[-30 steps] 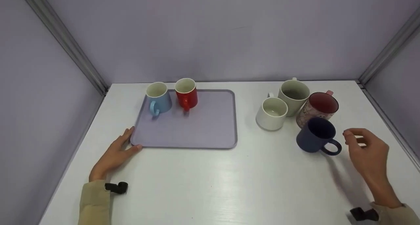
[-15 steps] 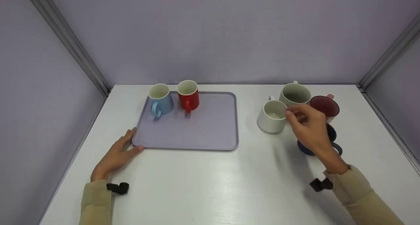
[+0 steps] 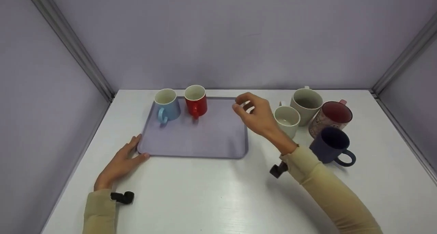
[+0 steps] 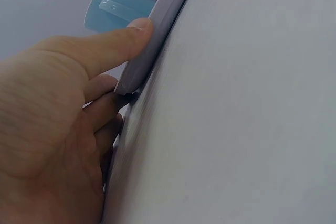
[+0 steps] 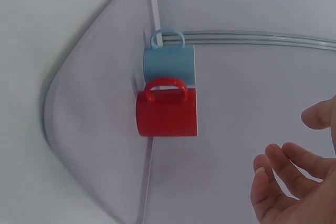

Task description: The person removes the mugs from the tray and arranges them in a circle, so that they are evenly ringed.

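My left hand (image 3: 120,161) grips the near left corner of a lilac tray (image 3: 191,142). In the left wrist view the thumb lies along the tray's rim (image 4: 140,59) and the fingers bend round the corner. A light blue mug (image 3: 168,110) and a red mug (image 3: 197,104) stand upright side by side at the tray's back left, handles toward me. My right hand (image 3: 256,114) hovers over the tray's right edge, fingers loosely bent, with nothing between them. In the right wrist view its fingertips are well apart from the red mug (image 5: 167,113).
Right of the tray, close together, stand a small white mug (image 3: 287,119) partly hidden by my right hand, a larger pale mug (image 3: 306,106), a pink patterned mug (image 3: 324,121) and a dark blue mug (image 3: 329,147). Walls enclose the white table (image 3: 191,193) at back and sides.
My right hand has swept left from beside the dark blue mug, past the white mugs, to above the tray's right edge. The left hand and the mugs have stayed in place.
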`<state>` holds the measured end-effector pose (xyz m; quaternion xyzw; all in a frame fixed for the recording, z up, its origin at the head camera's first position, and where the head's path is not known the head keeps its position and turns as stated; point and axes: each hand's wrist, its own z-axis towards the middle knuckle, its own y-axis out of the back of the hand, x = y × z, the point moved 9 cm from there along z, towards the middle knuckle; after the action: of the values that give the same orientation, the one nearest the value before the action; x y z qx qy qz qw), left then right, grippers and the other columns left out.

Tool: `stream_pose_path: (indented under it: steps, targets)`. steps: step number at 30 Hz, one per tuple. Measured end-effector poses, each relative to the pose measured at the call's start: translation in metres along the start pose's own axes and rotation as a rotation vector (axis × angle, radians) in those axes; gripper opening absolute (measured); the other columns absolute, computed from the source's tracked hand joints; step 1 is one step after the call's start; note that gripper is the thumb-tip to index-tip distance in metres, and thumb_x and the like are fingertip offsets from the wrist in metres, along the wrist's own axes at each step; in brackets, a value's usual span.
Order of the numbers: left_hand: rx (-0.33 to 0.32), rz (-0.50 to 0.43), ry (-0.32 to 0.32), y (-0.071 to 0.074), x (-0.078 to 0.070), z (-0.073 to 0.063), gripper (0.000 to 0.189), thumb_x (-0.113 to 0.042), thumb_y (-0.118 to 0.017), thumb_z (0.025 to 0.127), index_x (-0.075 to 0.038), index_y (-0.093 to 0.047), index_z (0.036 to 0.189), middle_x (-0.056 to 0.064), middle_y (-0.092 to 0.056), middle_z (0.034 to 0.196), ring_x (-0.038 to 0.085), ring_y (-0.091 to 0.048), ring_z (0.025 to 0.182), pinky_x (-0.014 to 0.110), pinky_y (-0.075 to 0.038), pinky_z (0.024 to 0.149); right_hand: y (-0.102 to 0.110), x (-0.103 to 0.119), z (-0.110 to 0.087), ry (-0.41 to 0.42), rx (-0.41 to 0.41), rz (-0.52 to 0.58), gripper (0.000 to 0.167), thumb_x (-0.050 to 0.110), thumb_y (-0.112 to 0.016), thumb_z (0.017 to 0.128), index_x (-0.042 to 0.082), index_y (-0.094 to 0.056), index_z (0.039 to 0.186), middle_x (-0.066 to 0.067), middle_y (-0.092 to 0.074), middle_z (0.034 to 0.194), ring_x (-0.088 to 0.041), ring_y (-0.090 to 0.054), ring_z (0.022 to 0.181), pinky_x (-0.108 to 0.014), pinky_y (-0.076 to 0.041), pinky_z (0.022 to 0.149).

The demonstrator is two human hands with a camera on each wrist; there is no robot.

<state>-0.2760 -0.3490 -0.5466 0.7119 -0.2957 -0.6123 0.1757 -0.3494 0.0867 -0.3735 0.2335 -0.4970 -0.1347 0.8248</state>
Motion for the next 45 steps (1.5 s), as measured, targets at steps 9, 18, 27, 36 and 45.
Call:
stream_pose_path:
  steps: [9,18,27,36,45]
  targets:
    - [0.005,0.008,-0.018,0.002,-0.005,0.001,0.092,-0.051,-0.068,0.104,-0.017,-0.018,0.173,0.021,-0.003,0.179,0.049,0.001,0.165,0.071,-0.003,0.130,-0.077,-0.009,0.032,-0.112,0.064,0.079,0.030,0.025,-0.072,0.102,0.007,-0.072,0.125,-0.008,-0.075,0.119,-0.024,-0.071,0.102,-0.036,-0.063,0.088]
    - [0.007,0.019,-0.009,0.005,0.002,-0.004,0.094,-0.053,-0.067,0.103,-0.018,-0.015,0.173,0.022,-0.001,0.179,0.050,0.002,0.164,0.073,-0.003,0.129,-0.162,-0.042,0.036,-0.322,0.063,0.219,0.033,0.023,-0.073,0.102,0.004,-0.071,0.129,-0.010,-0.072,0.119,-0.028,-0.068,0.102,-0.028,-0.061,0.082]
    - [0.006,0.011,-0.004,0.005,0.001,-0.003,0.093,-0.053,-0.067,0.103,-0.019,-0.016,0.173,0.021,-0.001,0.179,0.050,0.003,0.164,0.074,-0.002,0.129,-0.194,-0.060,0.032,-0.373,0.031,0.309,0.028,0.023,-0.069,0.107,0.002,-0.075,0.125,-0.013,-0.075,0.121,-0.023,-0.066,0.112,-0.030,-0.060,0.095]
    - [0.011,0.017,0.017,0.000,0.000,-0.001,0.094,-0.056,-0.066,0.103,-0.020,-0.015,0.173,0.020,-0.001,0.179,0.050,0.003,0.164,0.074,-0.001,0.128,-0.198,-0.069,0.026,-0.418,0.052,0.469,0.029,0.023,-0.064,0.109,0.000,-0.073,0.124,-0.020,-0.076,0.114,-0.033,-0.074,0.095,-0.029,-0.063,0.078]
    - [0.004,0.014,-0.016,0.002,-0.002,0.000,0.094,-0.054,-0.067,0.103,-0.018,-0.016,0.173,0.022,-0.001,0.179,0.051,0.002,0.164,0.075,-0.004,0.128,-0.192,-0.065,0.029,-0.408,0.037,0.501,0.031,0.022,-0.065,0.109,-0.006,-0.074,0.118,-0.024,-0.075,0.108,-0.039,-0.073,0.096,-0.035,-0.066,0.086]
